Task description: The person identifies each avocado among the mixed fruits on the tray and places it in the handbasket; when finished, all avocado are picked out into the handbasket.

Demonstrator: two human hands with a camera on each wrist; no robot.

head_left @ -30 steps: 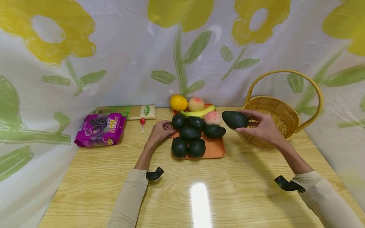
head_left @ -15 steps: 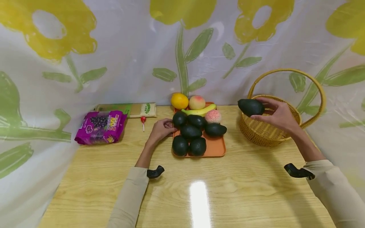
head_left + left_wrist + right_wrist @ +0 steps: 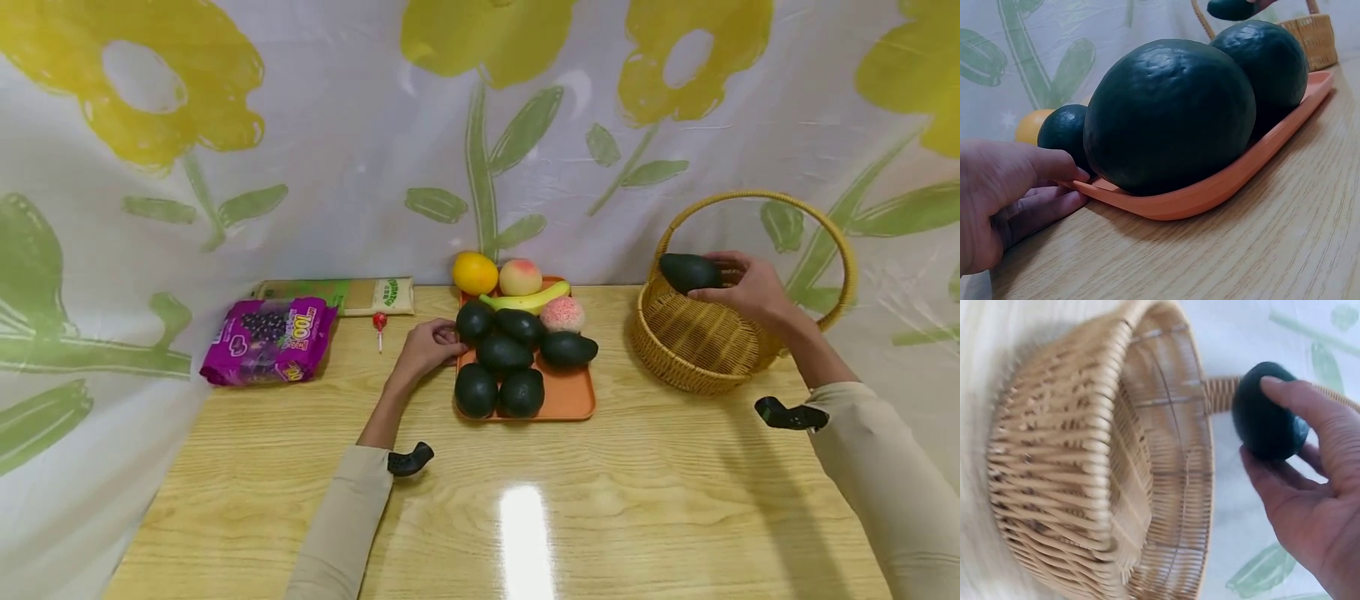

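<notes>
My right hand (image 3: 753, 287) grips a dark green avocado (image 3: 690, 273) between thumb and fingers, held up over the wicker basket (image 3: 648, 354). In the right wrist view this avocado (image 3: 1266, 412) is above the basket's rim and apart from it. My left hand (image 3: 429, 350) pinches the left rim of an orange tray (image 3: 573, 396); the left wrist view has the thumb on top and fingers beneath that rim (image 3: 1179, 206). On the tray lie several more avocados (image 3: 504, 354), a banana (image 3: 525, 300), a pink bumpy fruit (image 3: 562, 314) and a peach (image 3: 521, 277).
A yellow lemon-like fruit (image 3: 475, 273) sits at the tray's back left corner. To the left are a purple candy bag (image 3: 266, 342), a flat brown-and-green packet (image 3: 360, 296) and a red lollipop (image 3: 380, 321). A flowered curtain (image 3: 337, 167) hangs behind the table. The basket's tall handle (image 3: 750, 197) arches up.
My right hand has carried the avocado rightward, from beside the tray to over the basket. My left hand stays at the tray's rim.
</notes>
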